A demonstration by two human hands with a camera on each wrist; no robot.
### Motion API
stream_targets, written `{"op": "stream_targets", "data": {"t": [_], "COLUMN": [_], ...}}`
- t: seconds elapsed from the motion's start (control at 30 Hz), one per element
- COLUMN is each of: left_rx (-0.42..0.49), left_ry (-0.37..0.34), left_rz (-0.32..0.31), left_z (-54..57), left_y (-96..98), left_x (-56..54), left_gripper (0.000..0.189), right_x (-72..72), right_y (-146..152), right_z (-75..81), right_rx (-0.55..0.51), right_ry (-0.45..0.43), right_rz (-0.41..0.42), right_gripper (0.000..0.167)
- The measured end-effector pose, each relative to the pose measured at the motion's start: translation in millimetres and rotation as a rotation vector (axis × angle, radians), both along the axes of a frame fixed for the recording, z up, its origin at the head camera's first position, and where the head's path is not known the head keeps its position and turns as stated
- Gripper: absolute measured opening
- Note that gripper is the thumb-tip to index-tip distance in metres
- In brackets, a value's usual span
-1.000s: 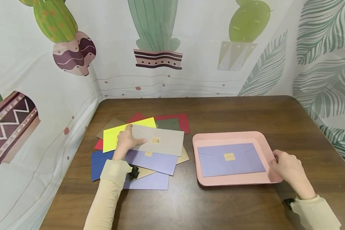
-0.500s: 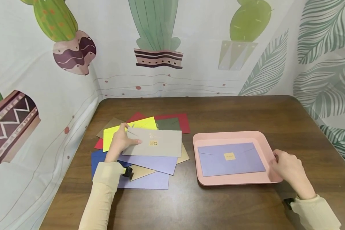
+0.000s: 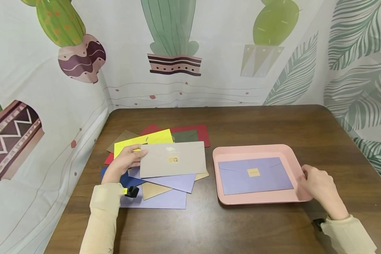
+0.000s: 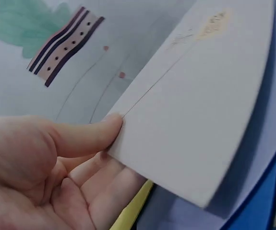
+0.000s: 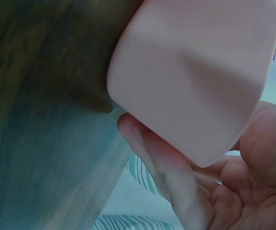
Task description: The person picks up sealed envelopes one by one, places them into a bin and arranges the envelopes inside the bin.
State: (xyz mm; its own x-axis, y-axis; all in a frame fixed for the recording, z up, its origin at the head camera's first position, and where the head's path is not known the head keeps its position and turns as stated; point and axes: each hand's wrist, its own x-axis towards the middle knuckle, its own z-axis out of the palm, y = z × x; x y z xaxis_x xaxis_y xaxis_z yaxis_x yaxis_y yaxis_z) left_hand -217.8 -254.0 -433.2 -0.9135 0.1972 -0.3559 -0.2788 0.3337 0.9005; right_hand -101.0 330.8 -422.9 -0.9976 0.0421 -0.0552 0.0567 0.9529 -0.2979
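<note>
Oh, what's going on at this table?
A person is handling envelopes. The left hand pinches a pale grey envelope by its left end, over a loose pile of colourful envelopes. The right hand holds the right end of a pink tray, in which a lavender envelope lies.

White cactus-and-leaf-printed cloth (image 3: 223, 53) is draped beyond the dark brown wood-grain table's (image 3: 241, 225) rounded far corners, and soft light is reflected!
</note>
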Motion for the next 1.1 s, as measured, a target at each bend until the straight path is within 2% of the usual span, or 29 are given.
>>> {"op": "stream_targets", "data": {"t": [0.17, 0.33, 0.43, 0.57, 0.63, 0.87, 1.1], "left_rx": [0.170, 0.233, 0.240, 0.263, 0.297, 0.441, 0.469], "left_ry": [-0.052, -0.064, -0.069, -0.087, -0.098, -0.133, -0.138], "left_rz": [-0.020, -0.040, -0.033, -0.019, -0.006, -0.002, -0.004], "left_z": [-5.3, -8.0, -8.6, -8.5, -8.2, -6.2, -2.9], "left_y": [-5.4, -9.9, -12.1, -14.0, -14.8, -16.5, -16.1], "left_x": [0.9, 4.4, 5.4, 6.6, 7.1, 8.9, 13.9], "left_gripper": [0.010, 0.009, 0.016, 0.040, 0.045, 0.014, 0.014], "right_x": [-0.8, -1.7, -1.6, -1.0, -0.9, -1.7, -2.2], "right_y": [0.2, -0.9, -1.2, -1.4, -1.5, -1.0, -1.7], "right_z": [0.0, 0.0, -0.2, 0.2, 0.3, 0.5, 3.0], "right_rx": [0.001, 0.011, 0.014, 0.015, 0.016, 0.016, 0.020], "right_ry": [-0.007, -0.010, -0.005, 0.005, 0.010, 0.004, -0.013], "right_rz": [-0.003, -0.005, -0.003, -0.002, -0.002, -0.002, -0.005], "right_gripper": [0.017, 0.016, 0.013, 0.009, 0.008, 0.007, 0.007]}}
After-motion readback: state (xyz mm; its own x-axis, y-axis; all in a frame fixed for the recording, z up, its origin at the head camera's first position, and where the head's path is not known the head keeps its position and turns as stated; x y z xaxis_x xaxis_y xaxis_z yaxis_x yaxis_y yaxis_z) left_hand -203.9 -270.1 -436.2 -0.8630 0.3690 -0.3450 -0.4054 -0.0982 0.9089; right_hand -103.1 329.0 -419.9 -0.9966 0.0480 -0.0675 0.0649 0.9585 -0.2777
